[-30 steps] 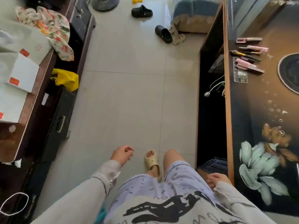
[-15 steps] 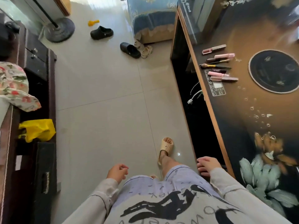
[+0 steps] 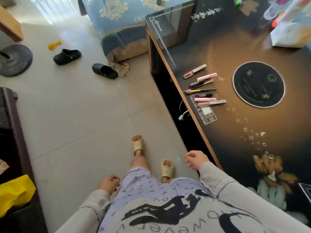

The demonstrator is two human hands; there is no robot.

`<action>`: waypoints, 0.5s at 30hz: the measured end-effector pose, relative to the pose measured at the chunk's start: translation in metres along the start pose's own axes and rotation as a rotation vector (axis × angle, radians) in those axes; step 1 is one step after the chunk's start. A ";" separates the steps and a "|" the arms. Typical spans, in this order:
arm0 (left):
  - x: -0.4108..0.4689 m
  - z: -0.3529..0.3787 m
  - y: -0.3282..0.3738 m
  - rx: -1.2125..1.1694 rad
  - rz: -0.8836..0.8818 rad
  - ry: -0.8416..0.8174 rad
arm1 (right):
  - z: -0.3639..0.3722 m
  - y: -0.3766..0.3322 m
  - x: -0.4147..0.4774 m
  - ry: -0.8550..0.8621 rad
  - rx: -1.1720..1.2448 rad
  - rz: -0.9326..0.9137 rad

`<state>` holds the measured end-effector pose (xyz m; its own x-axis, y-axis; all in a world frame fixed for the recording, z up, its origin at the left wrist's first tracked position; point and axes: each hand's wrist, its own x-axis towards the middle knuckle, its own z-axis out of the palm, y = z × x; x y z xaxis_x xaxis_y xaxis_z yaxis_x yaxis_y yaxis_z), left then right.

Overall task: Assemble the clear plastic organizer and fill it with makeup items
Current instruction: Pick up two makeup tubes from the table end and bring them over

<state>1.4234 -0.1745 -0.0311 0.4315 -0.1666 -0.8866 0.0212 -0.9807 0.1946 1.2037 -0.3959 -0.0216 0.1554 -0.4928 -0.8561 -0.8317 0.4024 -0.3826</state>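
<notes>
- Two hands are hanging free. The left hand (image 3: 109, 183) is hovering beside the left thigh with its fingers loosely curled, holding nothing.
- The right hand (image 3: 195, 159) is hovering near the orange-trimmed long edge of the table (image 3: 252, 132), with its fingers relaxed and half bent, gripping nothing.
- Several makeup items (image 3: 205, 88) are lying in a loose row close to that same long edge, well apart from both hands. They are slim pink and dark tubes, all pointing roughly across the table.
- One makeup brush (image 3: 200, 90) is lying among the tubes with its bristles toward the edge.
- The nearest tubes are resting partly over the printed control panel (image 3: 206, 115), which is sitting right against the edge.
- The round black disc (image 3: 258, 84) is sitting further in on the tabletop, beside the row of tubes but not touching it.
- A pale patterned bag (image 3: 291, 31) is standing toward the table's far right corner.
- The person's feet are standing on the tiled floor in beige slippers (image 3: 137, 144).
- Two black clogs (image 3: 67, 56) are lying further off on the floor, with a small yellow toy (image 3: 54, 45) beyond them.
</notes>
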 end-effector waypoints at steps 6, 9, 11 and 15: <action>0.056 -0.076 0.105 0.140 0.147 -0.047 | 0.003 -0.033 0.026 0.130 0.093 0.132; 0.080 -0.111 0.172 0.220 0.255 -0.052 | 0.014 -0.046 0.031 0.175 0.162 0.232; 0.091 -0.126 0.217 0.283 0.318 -0.080 | 0.026 -0.055 0.030 0.177 0.196 0.295; 0.103 -0.137 0.289 0.383 0.414 -0.184 | 0.055 -0.062 0.017 0.254 0.323 0.378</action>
<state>1.5977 -0.4610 -0.0089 0.1706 -0.5245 -0.8342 -0.4575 -0.7919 0.4044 1.2872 -0.3870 -0.0309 -0.2889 -0.4227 -0.8590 -0.5924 0.7838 -0.1865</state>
